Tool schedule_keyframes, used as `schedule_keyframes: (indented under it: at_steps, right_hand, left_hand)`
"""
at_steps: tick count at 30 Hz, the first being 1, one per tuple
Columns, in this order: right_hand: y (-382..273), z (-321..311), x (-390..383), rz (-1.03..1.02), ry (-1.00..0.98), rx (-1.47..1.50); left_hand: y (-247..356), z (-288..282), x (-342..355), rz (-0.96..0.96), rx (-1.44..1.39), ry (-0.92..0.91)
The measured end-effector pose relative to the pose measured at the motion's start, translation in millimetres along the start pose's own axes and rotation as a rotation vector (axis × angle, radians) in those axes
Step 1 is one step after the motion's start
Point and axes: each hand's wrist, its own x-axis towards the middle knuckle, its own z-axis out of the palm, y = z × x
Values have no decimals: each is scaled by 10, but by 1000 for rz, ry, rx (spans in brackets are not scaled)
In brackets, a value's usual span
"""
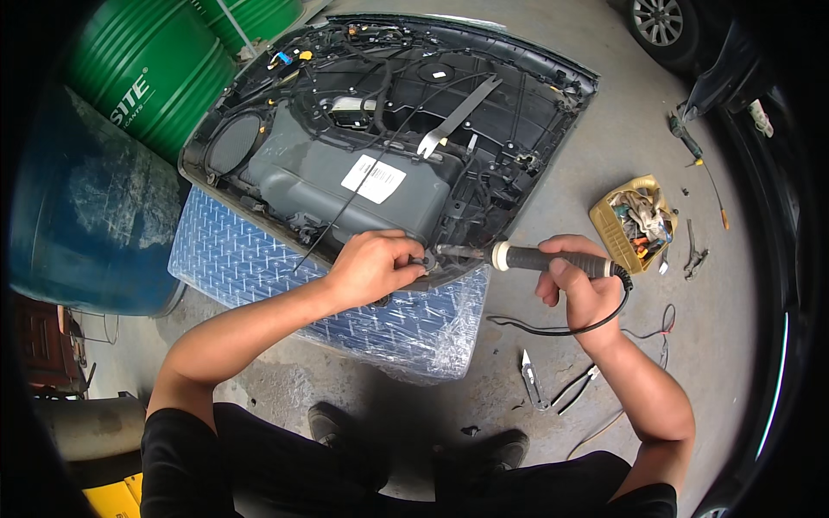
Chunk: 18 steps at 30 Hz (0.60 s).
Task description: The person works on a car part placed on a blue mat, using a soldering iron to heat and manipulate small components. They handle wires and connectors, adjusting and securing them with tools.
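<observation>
Head view, right hand (587, 292) gripping cylindrical tool (528, 258), plastic panel (298, 160)

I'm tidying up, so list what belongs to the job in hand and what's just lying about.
Likely the job:
corded tool, in the right hand
door panel, left hand at its edge
wrapped blue block underneath
flat metal tool, on the panel

Apparently lying about:
knife
pliers
yellow tub
green drum

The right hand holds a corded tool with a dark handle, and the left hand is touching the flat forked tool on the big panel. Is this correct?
Not quite: in the head view, the left hand is at the near edge of the panel, away from the flat forked tool. The right hand does hold the corded tool.
</observation>
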Motion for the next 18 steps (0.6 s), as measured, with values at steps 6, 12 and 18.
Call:
schedule_keyframes:
  at_steps: [6, 12, 18]
  right_hand:
    - [12, -63, 24, 24, 14, 27]
    - [15, -47, 3, 18, -7, 35]
    - [24, -17, 9, 44, -24, 24]
  left_hand:
    - [29, -13, 24, -32, 16, -26]
    - [37, -19, 44, -32, -1, -42]
    - [29, -39, 36, -22, 14, -42]
